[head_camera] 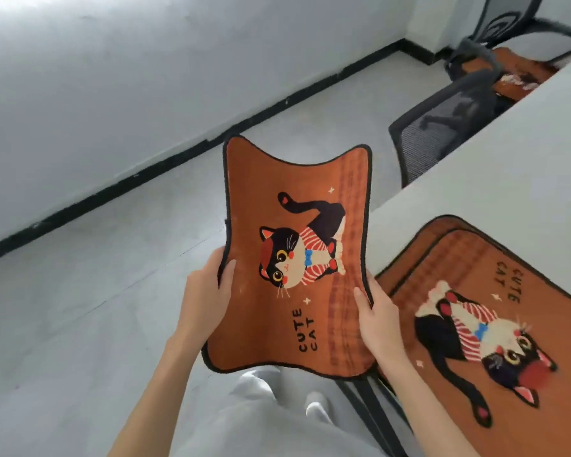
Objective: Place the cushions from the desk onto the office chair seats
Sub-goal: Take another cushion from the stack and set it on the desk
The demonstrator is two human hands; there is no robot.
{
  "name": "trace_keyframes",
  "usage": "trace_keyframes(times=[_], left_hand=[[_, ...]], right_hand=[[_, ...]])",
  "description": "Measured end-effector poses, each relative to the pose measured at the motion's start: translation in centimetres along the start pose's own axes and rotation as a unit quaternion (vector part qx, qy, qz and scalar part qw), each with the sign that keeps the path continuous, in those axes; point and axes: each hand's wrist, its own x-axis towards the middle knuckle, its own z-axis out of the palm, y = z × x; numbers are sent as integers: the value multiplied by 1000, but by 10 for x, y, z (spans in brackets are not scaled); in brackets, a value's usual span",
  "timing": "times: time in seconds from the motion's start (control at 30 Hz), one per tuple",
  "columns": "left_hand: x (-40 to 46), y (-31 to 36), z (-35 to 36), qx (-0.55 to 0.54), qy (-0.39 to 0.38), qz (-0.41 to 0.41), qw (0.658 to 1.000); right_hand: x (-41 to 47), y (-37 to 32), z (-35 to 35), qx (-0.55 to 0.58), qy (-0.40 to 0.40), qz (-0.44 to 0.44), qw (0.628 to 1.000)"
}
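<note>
I hold an orange cushion with a black cat picture and the words CUTE CAT in the air over the floor, left of the desk. My left hand grips its left edge, thumb on the front. My right hand grips its right edge the same way. A stack of matching orange cushions lies on the white desk at the lower right. A black mesh office chair stands at the desk further back. Beyond it another office chair carries an orange cushion on its seat.
Grey floor spreads to the left, bounded by a white wall with a black skirting board. My legs in light trousers and white shoes show at the bottom centre. Black desk legs stand right under the held cushion.
</note>
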Motion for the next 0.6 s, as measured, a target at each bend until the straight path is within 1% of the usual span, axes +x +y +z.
trace_keyframes(times=[0.13, 0.23, 0.3, 0.43, 0.53, 0.6], left_hand=[[8, -66, -42, 13, 59, -77, 995], [36, -106, -65, -5, 68, -129, 989], [66, -127, -80, -21, 66, -138, 988], [145, -145, -115, -3, 46, -107, 993], [211, -146, -130, 8, 5, -71, 997], [255, -144, -126, 8, -28, -56, 998]], right_hand=[[25, -20, 74, 14, -82, -21, 996], [55, -44, 124, 12, -120, -14, 993], [80, -65, 153, 10, -132, -14, 991], [128, -100, 191, 30, -92, 10, 995], [161, -113, 203, 43, -48, 42, 997], [182, -117, 205, 55, -23, 65, 996]])
